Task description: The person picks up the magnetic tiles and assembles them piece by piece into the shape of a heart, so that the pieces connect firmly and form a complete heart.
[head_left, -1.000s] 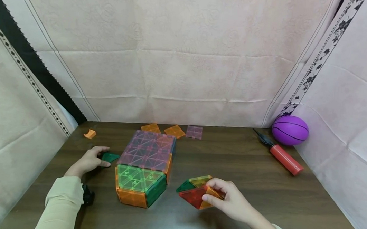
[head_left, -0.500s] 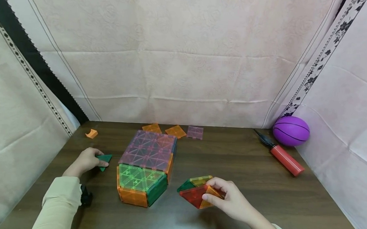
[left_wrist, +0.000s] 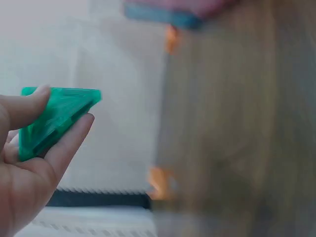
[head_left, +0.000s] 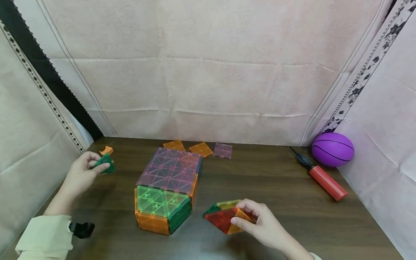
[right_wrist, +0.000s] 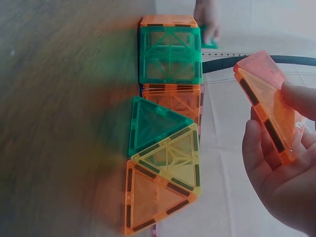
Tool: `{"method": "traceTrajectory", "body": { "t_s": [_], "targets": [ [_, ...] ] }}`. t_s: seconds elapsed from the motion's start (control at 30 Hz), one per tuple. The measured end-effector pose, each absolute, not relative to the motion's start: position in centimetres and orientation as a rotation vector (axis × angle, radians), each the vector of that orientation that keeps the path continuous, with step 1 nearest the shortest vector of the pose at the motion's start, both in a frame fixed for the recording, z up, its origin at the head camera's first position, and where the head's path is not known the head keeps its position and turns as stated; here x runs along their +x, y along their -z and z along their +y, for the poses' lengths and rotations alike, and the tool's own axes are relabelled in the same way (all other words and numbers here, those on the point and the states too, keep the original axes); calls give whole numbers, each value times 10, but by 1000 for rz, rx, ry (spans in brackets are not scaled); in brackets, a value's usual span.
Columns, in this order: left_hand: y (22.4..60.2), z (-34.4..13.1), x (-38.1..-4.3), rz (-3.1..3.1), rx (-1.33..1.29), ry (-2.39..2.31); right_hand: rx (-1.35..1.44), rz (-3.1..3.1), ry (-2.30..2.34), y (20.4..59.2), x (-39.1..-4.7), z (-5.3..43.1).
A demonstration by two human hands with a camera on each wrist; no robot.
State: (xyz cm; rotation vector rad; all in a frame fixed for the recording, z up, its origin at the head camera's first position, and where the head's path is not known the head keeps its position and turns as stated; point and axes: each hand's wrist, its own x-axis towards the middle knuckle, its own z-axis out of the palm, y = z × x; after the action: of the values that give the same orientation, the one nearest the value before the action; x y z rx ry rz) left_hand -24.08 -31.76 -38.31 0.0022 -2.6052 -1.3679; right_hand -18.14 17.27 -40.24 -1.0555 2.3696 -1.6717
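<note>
My left hand (head_left: 78,174) pinches a green triangular magnetic tile (head_left: 105,164) between thumb and fingers, off to the left of the built block. In the left wrist view that green tile (left_wrist: 59,116) lies along the fingers, thumb on top. My right hand (head_left: 264,225) grips a folded group of magnetic tiles, with a red tile (head_left: 221,220) facing front. Close up, orange (right_wrist: 269,111) shows between its fingers; a green triangle (right_wrist: 155,128), a yellow one (right_wrist: 173,160) and another orange triangle stand joined beyond. The block has a purple top (head_left: 170,169) and a green front section (head_left: 158,202).
At the back of the table lie two orange tiles (head_left: 201,149) and a purple square tile (head_left: 223,150). A small curved orange piece (head_left: 107,151) is just beyond my left hand. To the right are a red hand pump (head_left: 328,183) and a purple ball (head_left: 333,149).
My left hand has drawn the green tile away from the block, lifted it and carried it left and back. My right hand has stayed nearly still with its tiles.
</note>
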Motion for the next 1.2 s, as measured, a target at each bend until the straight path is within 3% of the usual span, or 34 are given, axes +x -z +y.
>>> {"method": "traceTrajectory", "body": {
  "t_s": [0.33,0.77,1.2],
  "targets": [
    [359,-223,-193,-2398,-345,1414,-1054,2395,1666,400,-185,170],
    [394,-128,-157,-2430,-817,1882,-1072,2427,1656,409,-185,176],
    [422,-93,-155,-2596,-759,2033,-1030,2397,1615,417,-182,175]
  ]
}}
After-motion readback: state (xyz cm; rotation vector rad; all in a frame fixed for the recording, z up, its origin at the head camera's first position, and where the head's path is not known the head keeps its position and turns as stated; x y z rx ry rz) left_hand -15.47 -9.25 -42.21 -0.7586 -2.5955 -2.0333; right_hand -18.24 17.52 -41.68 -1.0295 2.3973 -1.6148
